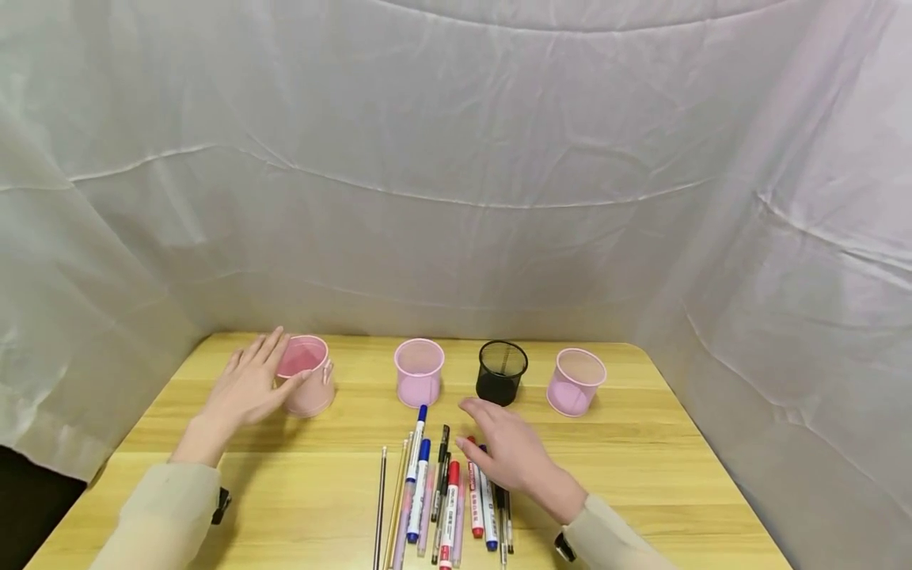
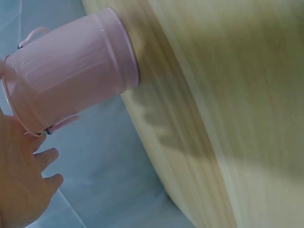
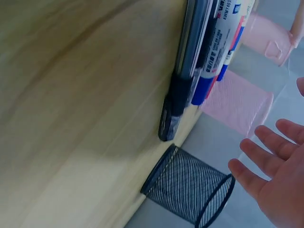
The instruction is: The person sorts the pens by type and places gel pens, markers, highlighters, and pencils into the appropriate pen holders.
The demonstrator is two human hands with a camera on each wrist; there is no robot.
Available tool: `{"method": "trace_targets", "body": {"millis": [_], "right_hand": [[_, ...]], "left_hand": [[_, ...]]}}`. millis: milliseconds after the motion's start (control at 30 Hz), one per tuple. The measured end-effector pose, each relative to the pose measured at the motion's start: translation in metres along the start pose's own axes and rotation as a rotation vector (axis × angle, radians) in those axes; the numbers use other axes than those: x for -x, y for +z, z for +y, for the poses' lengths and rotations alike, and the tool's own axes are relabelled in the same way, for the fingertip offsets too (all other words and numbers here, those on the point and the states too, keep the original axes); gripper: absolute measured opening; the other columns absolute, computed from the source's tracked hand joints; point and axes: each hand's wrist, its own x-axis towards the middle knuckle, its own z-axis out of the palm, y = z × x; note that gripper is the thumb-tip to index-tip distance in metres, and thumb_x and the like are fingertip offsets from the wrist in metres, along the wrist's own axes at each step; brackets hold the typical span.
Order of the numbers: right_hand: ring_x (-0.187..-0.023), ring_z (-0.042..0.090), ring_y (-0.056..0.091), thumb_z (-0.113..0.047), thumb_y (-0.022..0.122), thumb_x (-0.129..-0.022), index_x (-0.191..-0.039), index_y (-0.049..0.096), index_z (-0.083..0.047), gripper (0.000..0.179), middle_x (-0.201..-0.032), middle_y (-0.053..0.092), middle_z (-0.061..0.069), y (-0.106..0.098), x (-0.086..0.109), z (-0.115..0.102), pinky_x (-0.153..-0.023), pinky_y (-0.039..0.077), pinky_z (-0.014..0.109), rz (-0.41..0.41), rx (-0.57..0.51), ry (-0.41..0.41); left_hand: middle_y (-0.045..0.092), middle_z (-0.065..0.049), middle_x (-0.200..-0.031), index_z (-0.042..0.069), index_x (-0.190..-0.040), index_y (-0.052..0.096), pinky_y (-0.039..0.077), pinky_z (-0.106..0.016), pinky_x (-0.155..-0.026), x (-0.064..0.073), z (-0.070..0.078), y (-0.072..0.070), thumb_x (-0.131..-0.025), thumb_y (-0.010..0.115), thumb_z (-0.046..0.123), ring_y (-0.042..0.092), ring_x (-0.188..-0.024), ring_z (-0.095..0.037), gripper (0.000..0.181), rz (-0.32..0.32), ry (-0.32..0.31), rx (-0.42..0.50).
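Observation:
At the back left stands a pink metal bucket with small handles on its sides. My left hand is at its rim, fingers straight and thumb reaching across its near side; the left wrist view has the bucket upright on the wood. My right hand hovers over the far right end of a spread of pens and markers, holding nothing, fingers extended. Under and beside it lie a red marker, a blue-capped marker and black gel pens. The black mesh pen cup stands just beyond its fingertips.
Two pink mesh cups, a middle one and a right one, flank the black cup. Left of the markers lie slim pencils. A red-capped marker lies mid-spread. Pale cloth hangs behind and beside the wooden table.

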Motion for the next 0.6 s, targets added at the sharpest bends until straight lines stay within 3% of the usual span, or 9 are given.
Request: {"method": "trace_targets", "body": {"millis": [300, 600], "right_hand": [[-0.142, 0.031, 0.05, -0.045, 0.056, -0.106, -0.155, 0.047, -0.011, 0.06, -0.157, 0.051, 0.012, 0.013, -0.018, -0.001, -0.116, 0.043, 0.053, -0.135, -0.02, -0.029], [-0.145, 0.031, 0.047, -0.034, 0.053, -0.11, -0.155, 0.046, -0.007, 0.053, -0.158, 0.049, 0.011, 0.021, -0.038, 0.001, -0.12, 0.039, 0.051, -0.225, -0.072, -0.164]], "left_hand": [[0.019, -0.028, -0.169, -0.007, -0.162, 0.023, 0.013, -0.073, -0.121, 0.001, -0.002, 0.007, -0.105, 0.045, 0.061, 0.02, -0.152, -0.053, 0.091, 0.01, -0.019, 0.026], [0.021, -0.031, -0.167, -0.01, -0.16, 0.023, 0.014, -0.073, -0.121, -0.002, -0.003, 0.01, -0.106, 0.044, 0.06, 0.022, -0.151, -0.053, 0.091, 0.005, -0.012, 0.032]]}}
